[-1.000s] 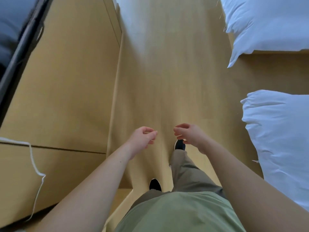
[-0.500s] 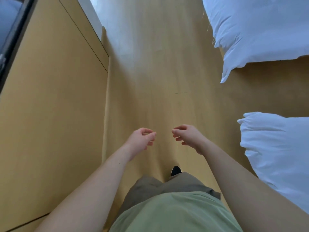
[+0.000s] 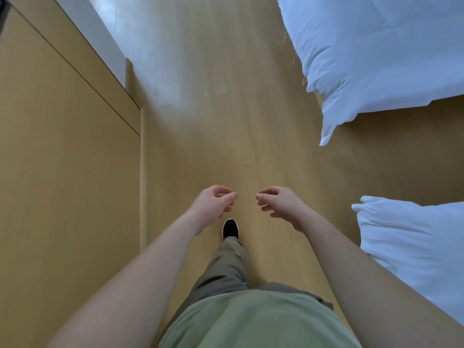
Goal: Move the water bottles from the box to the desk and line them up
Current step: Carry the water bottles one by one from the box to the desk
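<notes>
Between wooden panel (image 3: 70, 172) and white bedding (image 3: 376, 59), both empty hands' fingers (image 3: 227, 197) curl loosely apart over bare floor (image 3: 226, 109).

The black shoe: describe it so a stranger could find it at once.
Start from the wooden floor running between the wood panelling on the left and the white bedding on the right. Below the left hand, the black shoe pokes out from an olive trouser leg, the only dark thing there.

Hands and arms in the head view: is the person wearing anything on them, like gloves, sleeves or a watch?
Nothing shows on them. The left hand and right hand are bare, with no gloves, rings or watch visible. Both forearms are uncovered up to the frame's edge, so no sleeves appear.
</notes>
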Available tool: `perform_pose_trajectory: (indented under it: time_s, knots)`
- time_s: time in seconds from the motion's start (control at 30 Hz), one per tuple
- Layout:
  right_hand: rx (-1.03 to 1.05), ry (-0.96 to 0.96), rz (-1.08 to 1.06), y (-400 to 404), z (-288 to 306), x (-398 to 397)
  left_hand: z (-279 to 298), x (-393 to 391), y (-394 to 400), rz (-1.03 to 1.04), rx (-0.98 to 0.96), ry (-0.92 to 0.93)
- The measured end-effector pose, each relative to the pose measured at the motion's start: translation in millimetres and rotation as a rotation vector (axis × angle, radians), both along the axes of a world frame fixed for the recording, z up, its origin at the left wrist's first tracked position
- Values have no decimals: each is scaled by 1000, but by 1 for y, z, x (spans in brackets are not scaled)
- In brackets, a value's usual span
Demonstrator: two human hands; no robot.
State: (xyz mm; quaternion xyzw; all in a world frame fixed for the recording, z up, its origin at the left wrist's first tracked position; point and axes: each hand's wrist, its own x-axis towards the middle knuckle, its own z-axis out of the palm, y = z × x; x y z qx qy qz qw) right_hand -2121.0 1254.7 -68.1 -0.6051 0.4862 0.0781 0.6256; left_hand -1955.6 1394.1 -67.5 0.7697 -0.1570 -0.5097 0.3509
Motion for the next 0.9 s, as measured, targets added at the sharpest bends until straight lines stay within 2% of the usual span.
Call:
perform_pose_trajectory:
  time_s: [0.3,0.57,0.9]
  knots:
    - [4,39,-84,-86,9,106,-10,117,-92,-102,40,32]
    - [9,43,-111,-158,8,169,-16,182,-162,-127,65,49]
    - [-11,25,-93,-309,-3,244,-17,255,-299,-114,97,4]
